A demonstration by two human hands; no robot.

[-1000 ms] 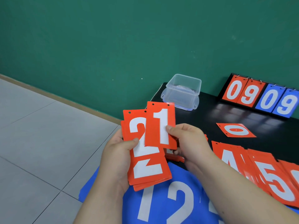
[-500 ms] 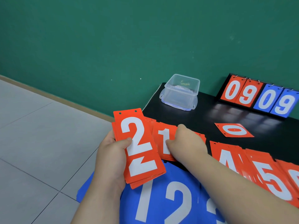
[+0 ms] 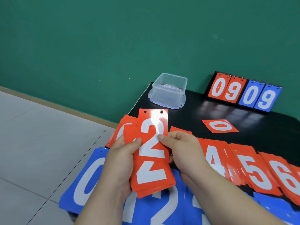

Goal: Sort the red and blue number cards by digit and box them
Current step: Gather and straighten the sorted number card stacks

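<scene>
Gripping a stack of red cards above the near left part of the black table, the left hand had its fingers curled behind the stack and its thumb pressed on the front. The lower face showing on that stack bore a white 2. The right hand pinched the top red 2 card at its right edge, thumb on the face and the other fingers curled behind, with the card raised partly clear of the stack and its two punched holes uppermost.

On the table to the right lay overlapping red piles showing 4, 5 and 6, side by side. A single red 0 card lay flat farther back, apart from them. Blue cards with large white digits lay under the hands along the near edge, a 0 at the left and a 2 beside it.

The clear plastic box stood at the far left corner with nothing visible inside. A flip scoreboard reading 09 in red and 09 in blue leaned by the green wall
</scene>
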